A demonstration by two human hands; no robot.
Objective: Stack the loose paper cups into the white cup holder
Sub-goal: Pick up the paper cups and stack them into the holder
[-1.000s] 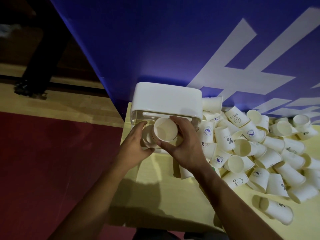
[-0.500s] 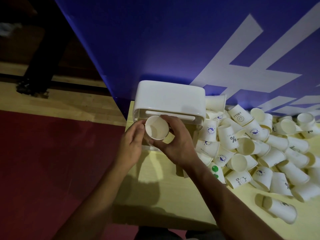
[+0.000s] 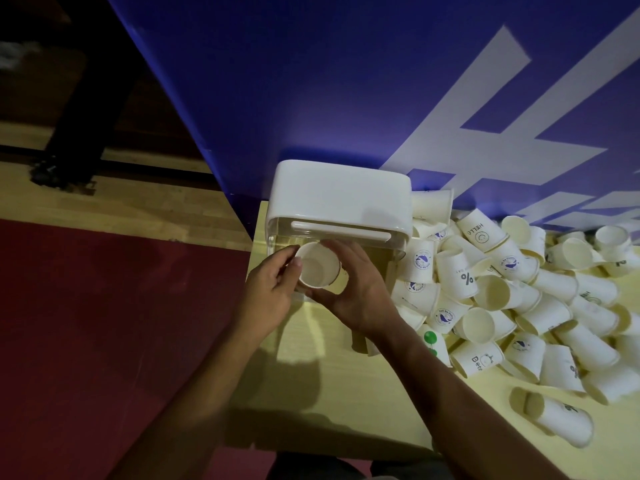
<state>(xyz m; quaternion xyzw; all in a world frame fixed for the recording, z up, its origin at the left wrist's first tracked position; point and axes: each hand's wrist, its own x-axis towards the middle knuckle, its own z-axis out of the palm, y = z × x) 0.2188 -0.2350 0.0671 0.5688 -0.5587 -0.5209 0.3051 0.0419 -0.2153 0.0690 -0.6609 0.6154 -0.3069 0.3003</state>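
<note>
Since the earlier frames the cup (image 3: 318, 268) has shifted left across the front of the holder (image 3: 339, 199) and now sits at the clear lower front section, mouth facing the camera. The left hand (image 3: 273, 289) has closed in against it. The right hand (image 3: 360, 292) grasps the cup, with the fingers curved over the top and the thumb beneath. The left hand's curled fingertips (image 3: 295, 268) pinch the left side of the rim and steady it. A sliver of a second rim shows just behind the held cup on its right, which suggests that it is being seated into a cup already in the holder. How many cups are stored cannot be determined, because the hands and the cup cover the opening. Judged progress: early. The pile of loose cups (image 3: 519, 299) is large. It lies on the surface (image 3: 329, 393) just to the right of the holder and touches the holder's side, with most cups on their sides and facing different ways. One cup lies apart, near the front right edge. The holder stands at the back left corner of the surface, against the blue panel (image 3: 346, 81). Remaining work: finish seating this cup, then repeat the sequence for nearly the whole pile.
</note>
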